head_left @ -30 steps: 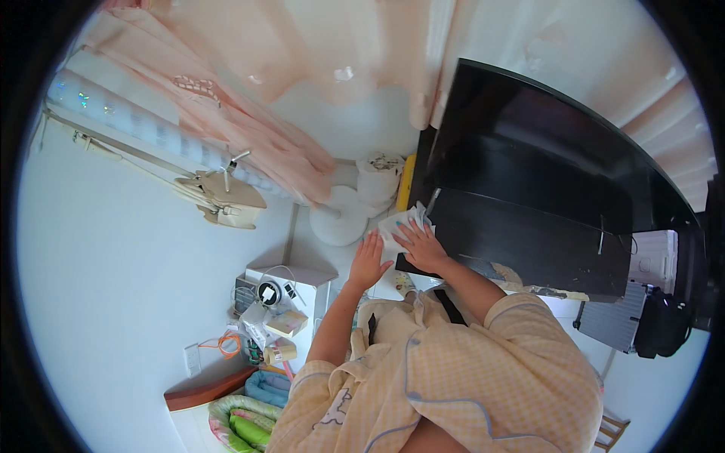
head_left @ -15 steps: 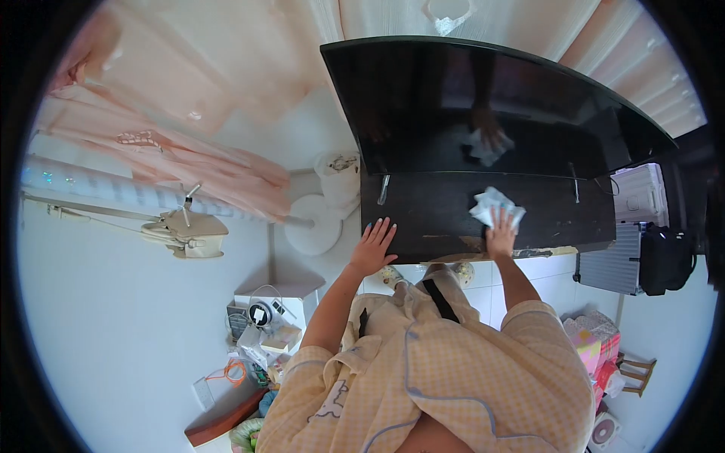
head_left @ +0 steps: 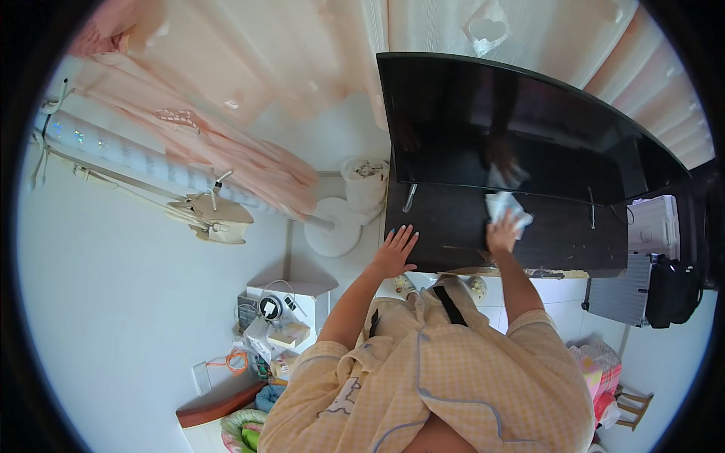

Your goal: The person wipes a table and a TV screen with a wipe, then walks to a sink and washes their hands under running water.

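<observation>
Right hand (head_left: 502, 232) pressing white cloth (head_left: 507, 205) on dark tabletop (head_left: 453, 238), fingers spread over it, left hand (head_left: 393, 253) resting at eight o'clock, fingers slightly parted

Bright, with curved, blackened edges.

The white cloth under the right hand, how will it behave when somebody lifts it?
The cloth looks thin and crumpled, so it would probably droop. Being not much larger than the right hand, it seems light.

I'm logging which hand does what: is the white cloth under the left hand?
No, the white cloth is under the right hand; the left hand is at the dark tabletop's edge.
</observation>
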The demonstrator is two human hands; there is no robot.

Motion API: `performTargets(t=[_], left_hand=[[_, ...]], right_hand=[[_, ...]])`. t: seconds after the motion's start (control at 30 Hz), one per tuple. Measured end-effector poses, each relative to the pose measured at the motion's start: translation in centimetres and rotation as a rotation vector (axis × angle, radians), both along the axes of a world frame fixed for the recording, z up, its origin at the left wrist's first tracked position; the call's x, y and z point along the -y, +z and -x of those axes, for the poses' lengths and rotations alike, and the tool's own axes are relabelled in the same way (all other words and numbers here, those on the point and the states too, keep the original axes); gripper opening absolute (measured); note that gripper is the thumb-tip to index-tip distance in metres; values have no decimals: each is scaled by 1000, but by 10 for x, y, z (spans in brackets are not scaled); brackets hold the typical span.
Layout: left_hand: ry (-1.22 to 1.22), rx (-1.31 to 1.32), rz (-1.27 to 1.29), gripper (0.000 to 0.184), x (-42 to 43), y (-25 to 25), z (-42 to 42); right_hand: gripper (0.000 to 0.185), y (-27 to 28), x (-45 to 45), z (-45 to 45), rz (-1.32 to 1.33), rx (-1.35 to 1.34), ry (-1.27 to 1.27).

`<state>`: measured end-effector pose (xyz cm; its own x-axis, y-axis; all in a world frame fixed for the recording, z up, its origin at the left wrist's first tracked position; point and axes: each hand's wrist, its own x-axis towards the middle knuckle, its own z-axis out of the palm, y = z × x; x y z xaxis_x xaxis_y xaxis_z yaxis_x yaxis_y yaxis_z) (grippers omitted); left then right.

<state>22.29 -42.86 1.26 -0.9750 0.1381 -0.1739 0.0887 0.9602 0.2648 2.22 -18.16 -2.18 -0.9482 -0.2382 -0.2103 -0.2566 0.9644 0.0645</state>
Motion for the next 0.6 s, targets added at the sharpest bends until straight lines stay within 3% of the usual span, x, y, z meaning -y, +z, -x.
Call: performTargets(t=[0.17,0.23,0.3,0.4,0.47,0.6], left_hand=[[37,-23,-9,79,-3,1,0],[60,37,-4,76,-6,-3,-1],[83,97,-3,74,-11,-7,-3],[192,3,-44,68,-19,-8,-7],[282,108,-128,72,-26,-3,-3],[362,-38,-84,77,-49,-2,6]], right_hand=[[55,24,99,-46,65,106,503],[55,27,121,-65,206,246,701],[55,26,135,-80,364,270,747],[52,27,128,-73,362,286,798],[53,26,111,-60,389,298,849],[54,31,56,-23,342,296,671]])
